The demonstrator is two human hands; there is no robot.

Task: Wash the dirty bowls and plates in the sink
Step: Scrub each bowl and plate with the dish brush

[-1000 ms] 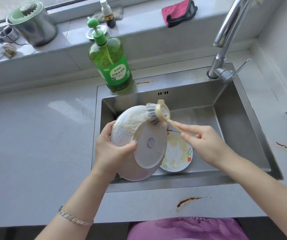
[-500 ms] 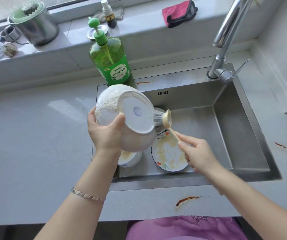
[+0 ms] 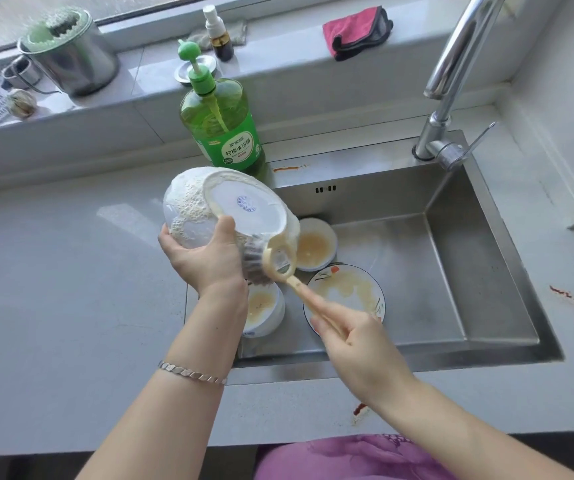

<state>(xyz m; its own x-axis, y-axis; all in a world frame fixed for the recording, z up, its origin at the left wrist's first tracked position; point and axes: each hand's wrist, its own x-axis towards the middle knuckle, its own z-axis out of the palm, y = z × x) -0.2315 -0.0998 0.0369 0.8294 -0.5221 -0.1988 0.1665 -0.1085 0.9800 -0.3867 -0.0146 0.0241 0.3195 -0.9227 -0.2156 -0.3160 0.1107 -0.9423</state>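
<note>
On the window ledge at far left stands a steel canister [image 3: 71,57] with a green insert. The left hand [image 3: 209,261] is closed on the large white bowl [image 3: 223,209] above the sink's left edge — thumb on the foot ring, fingers under the sudsy wall. The bowl is tipped bottom up, its base facing up and toward the camera, bearing a round blue stamp too small to read. Behind it on the worktop [image 3: 53,271] stands a green dish soap bottle [image 3: 223,129], its label in Chinese characters. The right hand [image 3: 358,344] is wrapped around the cream brush [image 3: 278,268], handle running from lower right up to upper left, bristles pressed on the bowl's near side. In the sink [image 3: 451,271] lie two soiled small bowls [image 3: 315,245] [image 3: 264,306] and a soiled plate [image 3: 346,294] — all upright
</note>
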